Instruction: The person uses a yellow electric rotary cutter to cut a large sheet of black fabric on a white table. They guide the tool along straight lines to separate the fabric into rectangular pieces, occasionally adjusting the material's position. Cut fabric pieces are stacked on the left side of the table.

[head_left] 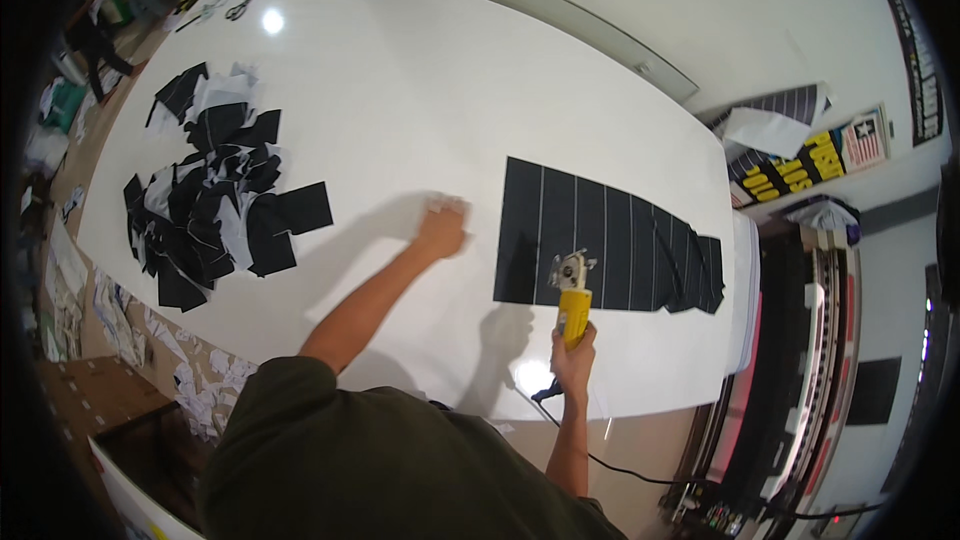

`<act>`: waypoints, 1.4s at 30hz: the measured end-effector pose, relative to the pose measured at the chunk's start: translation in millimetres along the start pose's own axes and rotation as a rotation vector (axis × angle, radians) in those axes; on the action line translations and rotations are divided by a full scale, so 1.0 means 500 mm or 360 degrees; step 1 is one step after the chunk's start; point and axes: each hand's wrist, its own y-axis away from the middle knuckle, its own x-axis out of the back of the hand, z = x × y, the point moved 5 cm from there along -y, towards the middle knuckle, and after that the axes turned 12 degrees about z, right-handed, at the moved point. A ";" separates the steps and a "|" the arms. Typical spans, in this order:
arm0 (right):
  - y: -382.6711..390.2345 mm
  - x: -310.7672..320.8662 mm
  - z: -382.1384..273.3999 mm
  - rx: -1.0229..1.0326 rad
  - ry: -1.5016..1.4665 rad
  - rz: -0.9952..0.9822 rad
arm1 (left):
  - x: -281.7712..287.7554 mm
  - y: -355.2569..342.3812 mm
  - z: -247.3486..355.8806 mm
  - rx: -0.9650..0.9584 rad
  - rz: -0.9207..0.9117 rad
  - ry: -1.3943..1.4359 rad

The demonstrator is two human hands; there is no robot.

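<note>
My right hand [574,358] is wrapped round the yellow body of an electric rotary fabric cutter [574,312]. Its metal head lies over the near part of a dark striped fabric piece [590,230], which has thin pale lines and bunches into folds at its right end. I cannot tell whether the blade touches the cloth. My left hand [443,227] is over the white table, a little left of the fabric's left edge, and its fingers are smeared by motion. Further left lies a heap of cut dark and white fabric pieces [215,190].
Scissors [243,2] lie at the table's [400,70] far left corner. A black power cord [630,475] runs from the cutter toward a large machine [790,380] at right. Scraps litter the floor [205,390] at left. Another person [95,45] is at the upper left.
</note>
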 end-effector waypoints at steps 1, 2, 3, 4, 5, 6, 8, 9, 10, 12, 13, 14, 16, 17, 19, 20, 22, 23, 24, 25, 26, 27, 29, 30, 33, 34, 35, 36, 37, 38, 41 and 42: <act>0.034 0.012 -0.026 -0.0050 0.0006 -0.0032 | -0.047 0.004 0.067 -0.0152 -0.0032 0.0191; 0.070 0.025 -0.009 -0.0102 0.0044 -0.0034 | -0.075 0.012 0.126 -0.0266 -0.0120 0.0102; 0.106 0.032 0.008 -0.0138 0.0072 -0.0059 | -0.093 0.028 0.163 -0.0355 -0.0199 0.0001; 0.143 0.036 0.029 -0.0148 0.0123 -0.0068 | -0.105 0.042 0.196 -0.0454 -0.0273 -0.0094; 0.177 0.038 0.047 -0.0153 0.0168 -0.0087 | -0.110 0.052 0.200 -0.0490 -0.0278 -0.0107; 0.208 0.041 0.057 -0.0064 0.0182 -0.0127 | -0.108 0.059 0.179 -0.0515 -0.0279 -0.0119; 0.254 0.045 0.036 -0.0104 0.0209 -0.0241 | -0.092 0.083 0.125 -0.0532 -0.0343 -0.0121; 0.285 0.041 0.042 -0.0111 0.0195 -0.0295 | -0.070 0.100 0.107 -0.0541 -0.0372 -0.0170; 0.311 0.033 0.037 -0.0179 0.0220 -0.0357 | -0.048 0.113 0.082 -0.0542 -0.0394 -0.0222; 0.344 0.017 0.011 -0.0288 0.0270 -0.0477 | -0.027 0.141 0.042 -0.0507 -0.0504 -0.0322; 0.355 0.009 -0.003 -0.0287 0.0256 -0.0498 | -0.019 0.150 0.032 -0.0491 -0.0483 -0.0310; 0.365 0.001 -0.018 -0.0289 0.0242 -0.0518 | -0.012 0.157 0.024 -0.0477 -0.0464 -0.0298; 0.375 -0.022 -0.036 -0.0247 0.0231 -0.0556 | -0.005 0.168 0.008 -0.0456 -0.0415 -0.0265; 0.374 -0.032 -0.045 -0.0224 0.0206 -0.0548 | -0.005 0.172 -0.001 -0.0450 -0.0385 -0.0244; 0.362 -0.051 -0.063 -0.0181 0.0158 -0.0515 | -0.006 0.178 -0.009 -0.0445 -0.0350 -0.0213; 0.354 -0.061 -0.068 -0.0135 0.0145 -0.0464 | -0.006 0.178 -0.010 -0.0446 -0.0344 -0.0204; 0.338 -0.080 -0.073 -0.0048 0.0120 -0.0365 | -0.007 0.177 -0.010 -0.0444 -0.0343 -0.0194; 0.333 -0.086 -0.077 -0.0040 0.0104 -0.0349 | -0.007 0.176 -0.009 -0.0441 -0.0347 -0.0194; 0.328 -0.092 -0.082 -0.0031 0.0089 -0.0333 | -0.007 0.175 -0.007 -0.0438 -0.0352 -0.0193; 0.324 -0.097 -0.087 -0.0021 0.0072 -0.0318 | -0.006 0.175 -0.007 -0.0433 -0.0355 -0.0174; 0.321 -0.102 -0.085 -0.0024 0.0066 -0.0311 | -0.004 0.174 -0.007 -0.0427 -0.0358 -0.0156; 0.319 -0.109 -0.079 -0.0028 0.0059 -0.0304 | -0.002 0.174 -0.007 -0.0421 -0.0360 -0.0137; 0.315 -0.115 -0.082 -0.0029 0.0071 -0.0297 | -0.002 0.176 -0.009 -0.0416 -0.0358 -0.0119; 0.312 -0.117 -0.084 -0.0024 0.0087 -0.0295 | -0.002 0.176 -0.009 -0.0412 -0.0356 -0.0111; 0.303 -0.126 -0.093 -0.0007 0.0118 -0.0298 | 0.000 0.176 -0.012 -0.0411 -0.0355 -0.0115; 0.300 -0.129 -0.095 -0.0001 0.0123 -0.0298 | 0.001 0.176 -0.012 -0.0410 -0.0356 -0.0116; 0.294 -0.134 -0.093 0.0018 0.0118 -0.0283 | 0.003 0.176 -0.012 -0.0409 -0.0358 -0.0117; 0.288 -0.140 -0.089 0.0037 0.0113 -0.0269 | 0.005 0.177 -0.011 -0.0407 -0.0359 -0.0118; 0.279 -0.144 -0.092 0.0058 0.0108 -0.0253 | 0.005 0.176 -0.011 -0.0406 -0.0358 -0.0120; 0.271 -0.149 -0.093 0.0060 0.0118 -0.0260 | 0.006 0.176 -0.011 -0.0404 -0.0357 -0.0122; 0.240 -0.163 -0.104 0.0062 0.0133 -0.0273 | 0.002 0.177 -0.014 -0.0400 -0.0332 -0.0104; 0.230 -0.167 -0.109 0.0058 0.0129 -0.0271 | -0.001 0.178 -0.016 -0.0400 -0.0320 -0.0095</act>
